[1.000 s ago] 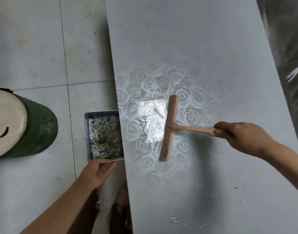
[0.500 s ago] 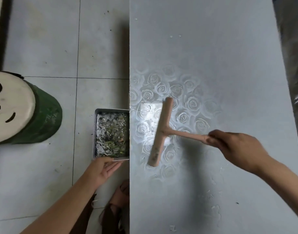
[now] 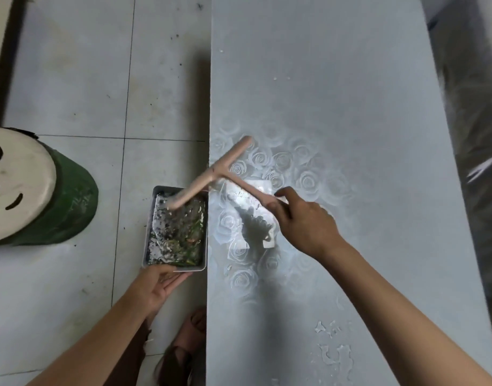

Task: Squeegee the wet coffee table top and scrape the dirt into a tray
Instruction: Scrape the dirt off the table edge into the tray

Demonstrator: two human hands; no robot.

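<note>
Right hand (image 3: 303,224): we grip the squeegee (image 3: 212,174) by its handle.
Squeegee: blade crosses the bench (image 3: 350,79) edge, over the tray (image 3: 149,229).
Left hand (image 3: 155,282): we hold the tray's near rim.

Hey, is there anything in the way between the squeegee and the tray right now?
Nothing visible does. The squeegee has its blade out past the left edge of the table, with the lower end over the tray, which the left hand holds close beside that edge. The right hand grips the squeegee.
</note>
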